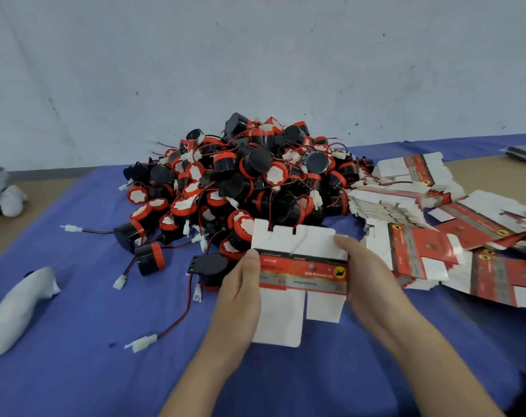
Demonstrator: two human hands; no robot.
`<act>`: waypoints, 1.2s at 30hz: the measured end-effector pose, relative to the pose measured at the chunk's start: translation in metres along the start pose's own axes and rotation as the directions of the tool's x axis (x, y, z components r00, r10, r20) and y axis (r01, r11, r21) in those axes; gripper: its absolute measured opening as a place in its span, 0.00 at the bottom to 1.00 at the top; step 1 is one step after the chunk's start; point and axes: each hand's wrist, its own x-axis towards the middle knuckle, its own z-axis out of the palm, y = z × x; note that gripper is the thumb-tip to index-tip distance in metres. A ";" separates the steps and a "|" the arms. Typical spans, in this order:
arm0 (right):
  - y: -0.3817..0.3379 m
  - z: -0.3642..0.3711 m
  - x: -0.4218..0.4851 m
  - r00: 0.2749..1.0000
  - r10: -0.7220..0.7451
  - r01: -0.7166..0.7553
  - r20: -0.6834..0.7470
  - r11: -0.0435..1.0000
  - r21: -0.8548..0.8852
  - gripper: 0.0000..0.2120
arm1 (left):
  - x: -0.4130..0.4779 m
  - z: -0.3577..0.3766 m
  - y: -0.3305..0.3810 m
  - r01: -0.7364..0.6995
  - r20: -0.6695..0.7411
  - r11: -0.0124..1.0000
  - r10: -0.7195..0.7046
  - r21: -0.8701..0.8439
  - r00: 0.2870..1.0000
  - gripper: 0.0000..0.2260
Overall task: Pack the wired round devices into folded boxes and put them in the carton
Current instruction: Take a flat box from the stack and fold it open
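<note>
- Both hands are on one flat box blank (301, 266), held low in the middle of the frame, just above the blue cloth (75, 341).
- The left hand (240, 284) pinches the blank's left edge, thumb on the printed face and fingers hidden behind.
- The right hand (367, 275) grips the right edge the same way, with its thumb up on the white top flap.
- The red printed band runs left to right between the hands. The white flaps stick out toward the top and bottom of the frame, so the box looks not yet opened up.
- The pile of wired round devices (249, 182) sits just beyond the blank, toward frame centre.
- One loose black device (207, 266) lies right beside the left hand, so I'd say that hand has the shorter reach once the box is formed.
- More flat blanks (421, 236) are fanned out at the right.
- A white wrapped bundle (15, 311) lies at lower left.
- I can't see any carton from here.
</note>
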 end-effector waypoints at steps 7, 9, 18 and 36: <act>0.021 0.013 -0.003 0.944 -0.327 0.294 -0.037 0.887 -0.356 0.19 | -0.007 0.009 0.009 -0.109 0.020 0.994 0.109 0.009 0.994 0.21; 0.024 0.017 -0.004 0.940 -0.340 0.309 -0.015 0.871 -0.381 0.26 | -0.008 0.011 0.005 -0.112 0.020 0.993 0.113 -0.032 0.993 0.17; 0.025 0.015 -0.007 0.924 -0.382 0.372 0.023 0.880 -0.296 0.27 | -0.011 0.018 0.001 -0.044 -0.001 0.994 0.044 -0.104 0.999 0.18; 0.019 0.015 -0.020 0.935 -0.298 0.313 0.191 0.948 -0.056 0.11 | 0.005 0.003 -0.020 -0.241 -0.155 0.927 0.293 0.286 0.944 0.17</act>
